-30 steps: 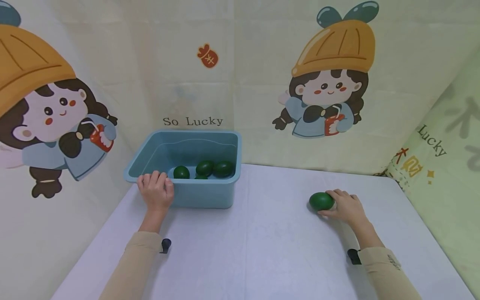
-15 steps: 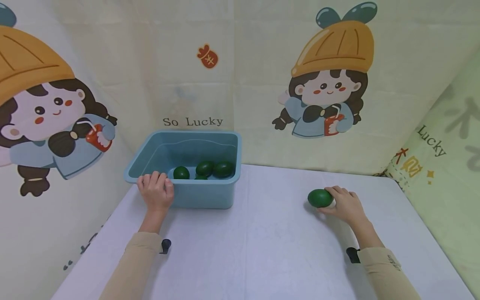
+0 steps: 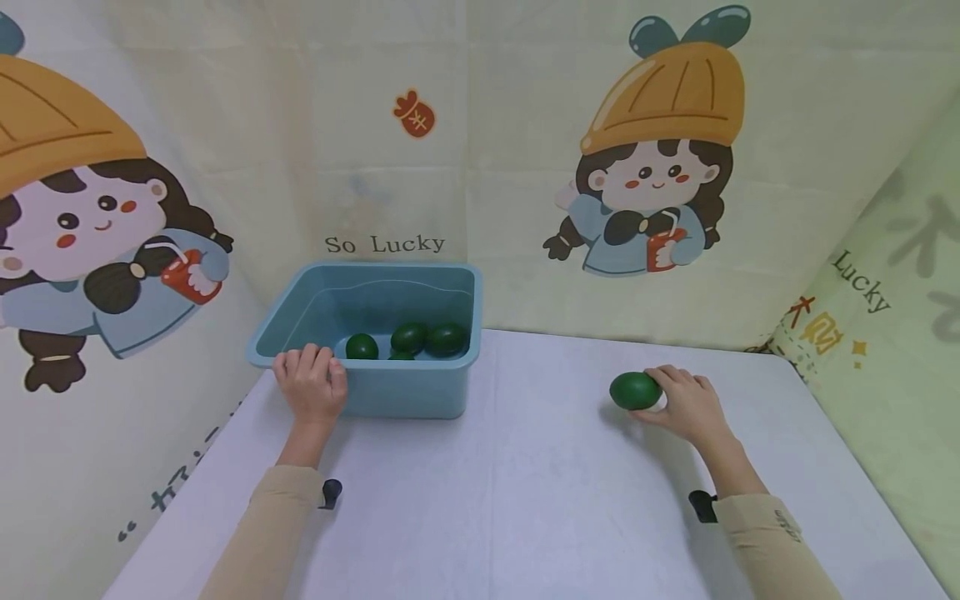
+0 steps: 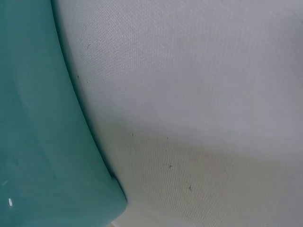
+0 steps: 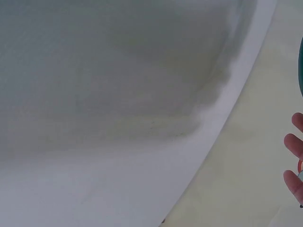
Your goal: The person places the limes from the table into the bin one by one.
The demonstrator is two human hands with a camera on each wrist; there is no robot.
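My left hand (image 3: 310,383) grips the near rim of a blue plastic bin (image 3: 408,390) at the left, its fingers curled over the edge. The left wrist view shows the blue bin wall (image 4: 42,118) close by. Inside the bin lie several dark green egg-shaped objects (image 3: 408,337), one partly hidden behind the near rim. At the right, my right hand (image 3: 688,404) holds a smooth green egg-shaped object (image 3: 633,391) between thumb and fingers, with a small white patch by the palm. Its shadow falls on the cloth below. The right wrist view catches only some fingertips (image 5: 294,144) and a green sliver.
A white cloth covers the table (image 3: 540,500). Behind it hangs a cream backdrop (image 3: 517,125) with printed cartoon figures and lettering, continuing along the left and right sides. A small black device (image 3: 330,493) sits at the left cuff, and another black device (image 3: 703,506) at the right.
My right hand has moved slightly left and away from me with the green egg-shaped object, whose shadow has separated from it. My left hand stays on the bin rim.
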